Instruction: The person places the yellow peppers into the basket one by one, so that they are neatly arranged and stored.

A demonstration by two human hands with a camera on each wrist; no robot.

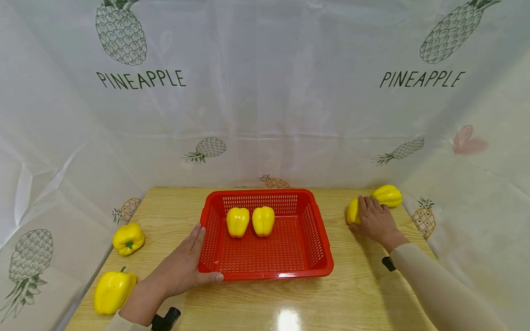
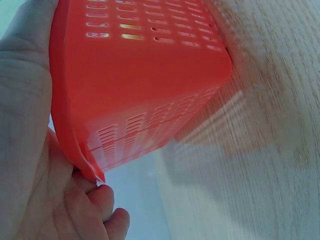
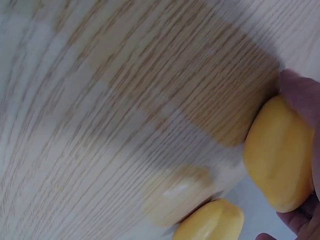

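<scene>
The left hand (image 1: 180,266) lies flat against the red plastic basket (image 1: 265,271), keeping it from sliding. The right hand (image 1: 374,220) wraps around a yellow bell pepper (image 1: 353,211) on the wooden table (image 1: 265,303).

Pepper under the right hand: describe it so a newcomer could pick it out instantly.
Start at the red basket in the middle of the wooden table, then look past its right side. Two yellow peppers lie near the far right corner. The pepper meant is the nearer one, gripped by the right hand; the corner pepper lies untouched.
</scene>
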